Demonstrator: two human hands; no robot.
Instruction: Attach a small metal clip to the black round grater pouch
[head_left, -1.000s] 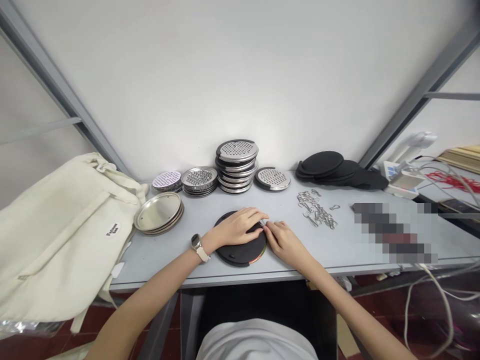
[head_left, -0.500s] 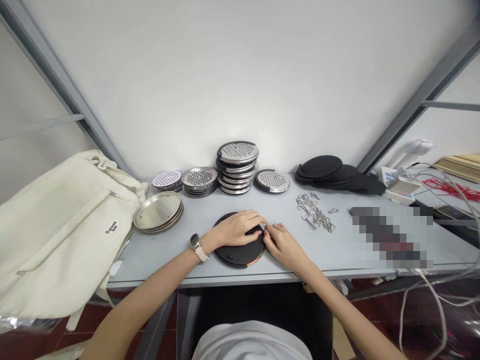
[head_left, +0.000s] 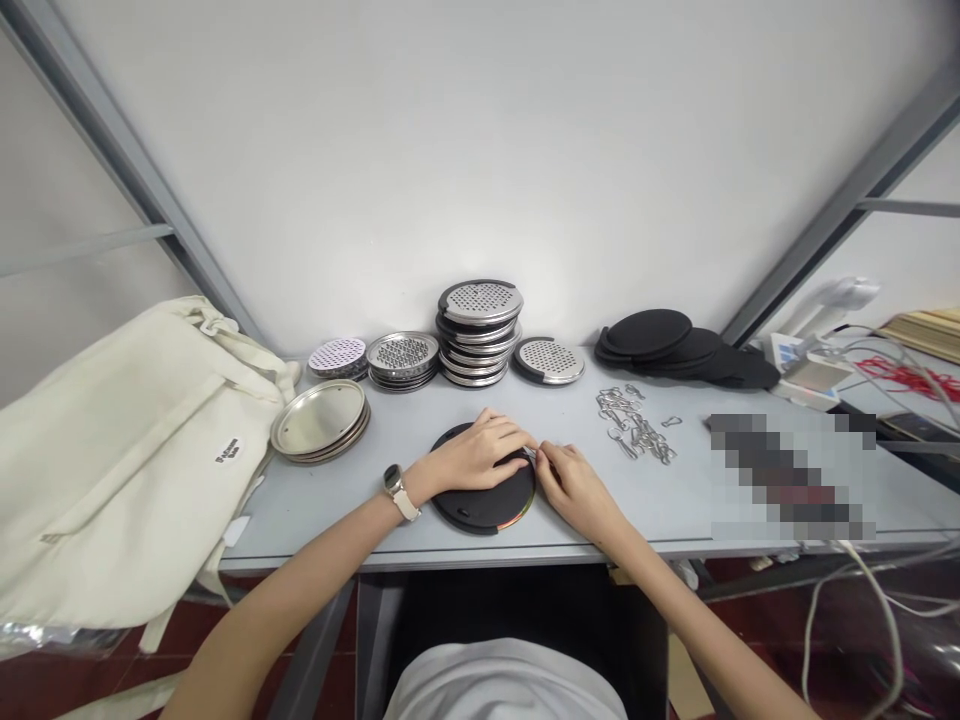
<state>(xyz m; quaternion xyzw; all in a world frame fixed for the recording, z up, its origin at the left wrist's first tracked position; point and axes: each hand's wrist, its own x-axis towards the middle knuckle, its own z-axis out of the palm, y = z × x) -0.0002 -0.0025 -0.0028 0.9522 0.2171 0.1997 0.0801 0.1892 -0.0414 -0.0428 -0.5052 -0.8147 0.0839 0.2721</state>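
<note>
A black round disc (head_left: 480, 500) lies on the grey table near its front edge. My left hand (head_left: 474, 455) rests on top of the disc, fingers curled and pressing it down; a watch is on that wrist. My right hand (head_left: 574, 480) sits at the disc's right edge with fingertips pinched on a small metal piece where both hands meet. What that piece is I cannot make out exactly.
Behind the disc stand stacks of perforated metal discs (head_left: 480, 330), a pile of plain metal plates (head_left: 321, 420), black pads (head_left: 675, 345) and loose metal clips (head_left: 636, 425). A cream bag (head_left: 120, 460) fills the left; cables and a white device (head_left: 817, 330) lie at right.
Both hands stay on the disc; the right hand's fingers shifted slightly at its right edge. The camera view drifted a little.
</note>
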